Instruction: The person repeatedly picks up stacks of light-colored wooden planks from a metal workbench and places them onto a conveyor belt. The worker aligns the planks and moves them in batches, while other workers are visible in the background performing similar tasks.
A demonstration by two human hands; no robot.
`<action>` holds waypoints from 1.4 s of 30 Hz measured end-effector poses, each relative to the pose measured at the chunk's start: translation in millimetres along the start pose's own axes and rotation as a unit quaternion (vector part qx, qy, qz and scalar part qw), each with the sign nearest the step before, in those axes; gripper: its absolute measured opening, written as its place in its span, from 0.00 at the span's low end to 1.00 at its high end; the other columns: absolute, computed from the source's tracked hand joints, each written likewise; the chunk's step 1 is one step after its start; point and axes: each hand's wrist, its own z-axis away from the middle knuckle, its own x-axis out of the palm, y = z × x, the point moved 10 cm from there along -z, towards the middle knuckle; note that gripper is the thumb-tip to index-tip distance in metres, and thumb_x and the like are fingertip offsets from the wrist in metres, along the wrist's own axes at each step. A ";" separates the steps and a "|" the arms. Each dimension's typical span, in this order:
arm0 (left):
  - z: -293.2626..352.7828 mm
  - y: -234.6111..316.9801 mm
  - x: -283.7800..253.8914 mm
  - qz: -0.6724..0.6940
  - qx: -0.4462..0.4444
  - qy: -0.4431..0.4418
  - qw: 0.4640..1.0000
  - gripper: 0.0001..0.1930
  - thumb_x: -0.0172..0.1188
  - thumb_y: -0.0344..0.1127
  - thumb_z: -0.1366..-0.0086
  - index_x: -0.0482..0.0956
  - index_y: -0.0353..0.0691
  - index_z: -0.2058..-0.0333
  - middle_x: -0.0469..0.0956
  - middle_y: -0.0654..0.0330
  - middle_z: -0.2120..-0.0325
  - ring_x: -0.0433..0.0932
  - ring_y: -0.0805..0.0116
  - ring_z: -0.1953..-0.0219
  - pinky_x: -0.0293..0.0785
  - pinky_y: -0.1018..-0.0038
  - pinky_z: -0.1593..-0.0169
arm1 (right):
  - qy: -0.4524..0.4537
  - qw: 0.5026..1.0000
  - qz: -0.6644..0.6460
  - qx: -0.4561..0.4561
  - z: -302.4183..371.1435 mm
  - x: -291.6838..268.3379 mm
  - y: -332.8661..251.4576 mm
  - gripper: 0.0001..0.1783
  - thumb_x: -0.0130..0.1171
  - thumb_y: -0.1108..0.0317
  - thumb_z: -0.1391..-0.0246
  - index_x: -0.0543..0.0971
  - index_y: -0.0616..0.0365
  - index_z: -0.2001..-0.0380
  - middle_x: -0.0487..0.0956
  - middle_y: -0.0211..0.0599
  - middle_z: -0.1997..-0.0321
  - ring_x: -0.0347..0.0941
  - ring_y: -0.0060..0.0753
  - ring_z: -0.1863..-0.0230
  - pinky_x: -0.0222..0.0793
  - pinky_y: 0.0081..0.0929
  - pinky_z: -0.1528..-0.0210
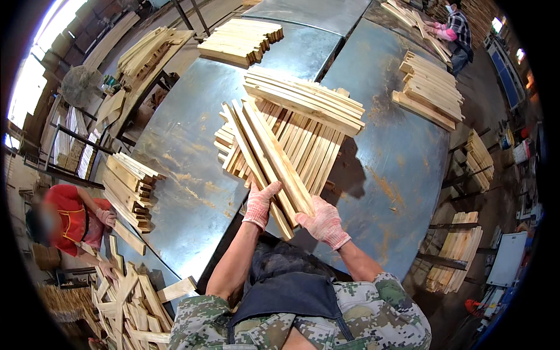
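My left hand, in a pale pink knit glove, is closed around the near end of a few long wooden strips. At the same end, my right hand, gloved alike, grips the rightmost strip with its thumb on top. The strips slant away to the far left, over a broad stack of strips laid side by side. Across the far side of that stack lies another row of strips, set crosswise. Fingers under the held strips are partly hidden.
Metal-topped tables carry the stack, with a dark gap between them. More strip piles stand at the far left, left and right. A co-worker in red handles loose boards; another person works far right.
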 end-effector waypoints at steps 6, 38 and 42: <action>6.6 -12.5 19.1 0.048 -0.029 0.032 0.998 0.36 0.76 0.27 0.39 0.67 0.39 0.35 0.81 0.56 0.50 0.83 0.60 0.51 0.83 0.62 0.44 | -0.006 0.997 -0.079 0.011 -2.8 -22.8 22.8 0.33 0.69 0.52 0.45 0.79 0.65 0.43 0.86 0.55 0.57 0.85 0.51 0.54 0.79 0.42 0.49; -35.1 -56.6 72.4 0.104 -0.096 0.119 0.983 0.40 0.77 0.35 0.38 0.63 0.40 0.33 0.79 0.53 0.56 0.84 0.58 0.62 0.85 0.58 0.59 | 0.087 0.938 -0.336 0.016 -20.5 -162.6 45.4 0.38 0.68 0.57 0.48 0.75 0.71 0.38 0.83 0.39 0.49 0.79 0.27 0.51 0.76 0.27 0.46; -34.8 -66.8 45.6 0.071 -0.065 0.159 0.983 0.26 0.71 0.30 0.36 0.69 0.39 0.43 0.79 0.50 0.55 0.84 0.54 0.61 0.86 0.54 0.57 | 0.067 0.951 -0.301 0.014 -22.3 -155.5 40.4 0.39 0.67 0.56 0.48 0.75 0.71 0.37 0.83 0.39 0.48 0.78 0.27 0.49 0.75 0.27 0.45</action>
